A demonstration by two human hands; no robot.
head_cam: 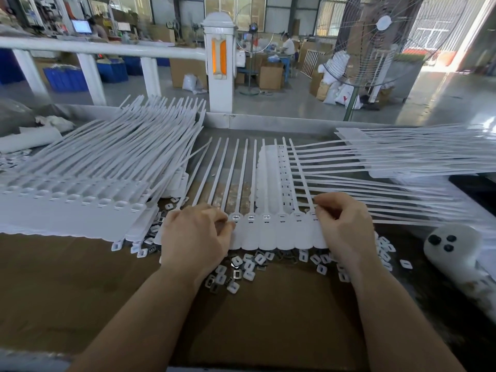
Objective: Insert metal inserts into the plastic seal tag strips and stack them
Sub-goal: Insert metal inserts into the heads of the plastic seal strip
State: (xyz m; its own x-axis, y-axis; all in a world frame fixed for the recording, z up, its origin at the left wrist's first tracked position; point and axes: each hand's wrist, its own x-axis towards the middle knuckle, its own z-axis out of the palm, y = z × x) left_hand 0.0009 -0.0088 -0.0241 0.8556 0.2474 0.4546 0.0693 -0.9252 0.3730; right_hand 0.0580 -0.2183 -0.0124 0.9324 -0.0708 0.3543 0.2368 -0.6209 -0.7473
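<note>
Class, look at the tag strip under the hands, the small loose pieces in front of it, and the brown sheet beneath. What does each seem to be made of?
Tag strip: apparently white moulded plastic, smooth and matte, with thin bendy tails.
Loose pieces: white plastic frames; some glint grey, probably metal.
Brown sheet: likely cardboard, dull, flat and fibrous-looking.

— What are we working on?
— A white seal tag strip (271, 232) lying flat, tails pointing away, three sockets showing metal.
— And the inserts (241, 269)?
— Scattered loose along its near edge. Our stack (80, 200) lies to the left.
</note>
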